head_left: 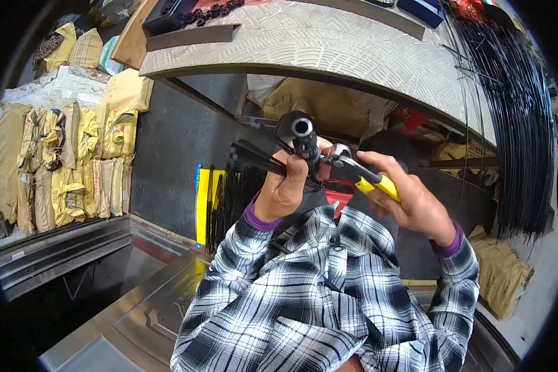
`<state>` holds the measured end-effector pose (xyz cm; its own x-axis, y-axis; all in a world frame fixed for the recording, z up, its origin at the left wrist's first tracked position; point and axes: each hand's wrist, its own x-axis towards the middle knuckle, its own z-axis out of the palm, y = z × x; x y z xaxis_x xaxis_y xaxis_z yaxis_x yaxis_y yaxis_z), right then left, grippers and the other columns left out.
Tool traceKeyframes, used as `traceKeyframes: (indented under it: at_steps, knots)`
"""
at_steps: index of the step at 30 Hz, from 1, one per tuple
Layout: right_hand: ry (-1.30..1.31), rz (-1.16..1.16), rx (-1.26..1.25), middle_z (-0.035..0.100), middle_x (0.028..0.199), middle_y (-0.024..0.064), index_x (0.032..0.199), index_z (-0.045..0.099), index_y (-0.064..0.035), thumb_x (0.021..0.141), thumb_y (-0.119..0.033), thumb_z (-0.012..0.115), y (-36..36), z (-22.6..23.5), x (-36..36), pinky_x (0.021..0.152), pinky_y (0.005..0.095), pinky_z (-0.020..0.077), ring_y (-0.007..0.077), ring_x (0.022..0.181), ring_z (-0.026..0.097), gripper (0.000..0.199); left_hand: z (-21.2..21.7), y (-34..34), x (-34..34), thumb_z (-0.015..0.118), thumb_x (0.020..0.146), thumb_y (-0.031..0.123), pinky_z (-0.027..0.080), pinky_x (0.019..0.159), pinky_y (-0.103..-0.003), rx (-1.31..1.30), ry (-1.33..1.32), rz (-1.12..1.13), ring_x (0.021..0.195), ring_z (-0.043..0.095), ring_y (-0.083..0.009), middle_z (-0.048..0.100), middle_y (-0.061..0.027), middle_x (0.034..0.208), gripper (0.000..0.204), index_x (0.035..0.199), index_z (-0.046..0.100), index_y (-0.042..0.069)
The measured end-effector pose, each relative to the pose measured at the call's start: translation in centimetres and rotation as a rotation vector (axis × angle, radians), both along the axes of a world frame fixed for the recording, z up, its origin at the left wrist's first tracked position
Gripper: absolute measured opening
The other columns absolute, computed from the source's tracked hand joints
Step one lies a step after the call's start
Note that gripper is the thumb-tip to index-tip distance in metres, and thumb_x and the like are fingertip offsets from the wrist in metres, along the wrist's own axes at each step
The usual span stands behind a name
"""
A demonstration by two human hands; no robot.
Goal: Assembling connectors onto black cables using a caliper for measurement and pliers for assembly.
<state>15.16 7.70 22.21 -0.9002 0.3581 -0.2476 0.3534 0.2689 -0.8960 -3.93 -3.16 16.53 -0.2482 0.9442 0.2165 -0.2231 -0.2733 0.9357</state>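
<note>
My left hand (284, 191) is closed around what looks like an umbrella frame (304, 144), its round metal tube end pointing up toward me. Thin black ribs fan out from it to the left, blurred at their tips. In my right hand (415, 201) is a pair of pliers (387, 187) with yellow handles, fingers wrapped round the grips. The metal head of the pliers is beside the frame's black hub, close to my left fingers. Whether the jaws pinch anything cannot be made out.
Ahead stands a bench (328, 43) with a pale textured top. Long thin black rods (514, 124) hang over its right end. More black rods (232, 204) lie by a yellow strip (203, 204) at left. Wrapped packages (68, 161) are stacked far left; a sack (499, 273) lies right.
</note>
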Motion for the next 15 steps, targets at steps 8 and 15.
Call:
traceKeyframes:
  at_steps: [8, 15]
  knots:
    - [0.107, -0.016, 0.294, 0.058, 0.092, 0.0182, 0.128, 0.034, -0.005, 0.081, -0.003, 0.058, -0.2, -1.7, -1.3, 0.057, 0.0326, 0.047, 0.029, 0.063, 0.062, 0.053, 0.8, 0.7, -1.3, 0.02, 0.079, 0.071, 0.042, 0.06, -0.023, -0.163, 0.216, -0.001, 0.062, 0.051, -0.0094, 0.054, -0.0036, 0.076, 0.08, 0.098, 0.05, 0.0]
    - [0.148, -0.363, 0.227, 0.058, 0.075, 0.0042, 0.077, 0.051, -0.0023, 0.073, -0.008, 0.068, 6.4, -1.7, -4.6, 0.057, 0.0232, 0.0423, 0.0088, 0.065, 0.054, 0.018, -1.8, 2.4, -1.4, 0.019, 0.096, 0.042, 0.044, 0.072, -0.026, -0.13, -0.105, 0.259, 0.078, 0.054, -0.0138, 0.058, -0.009, 0.091, 0.059, 0.109, 0.053, -0.003]
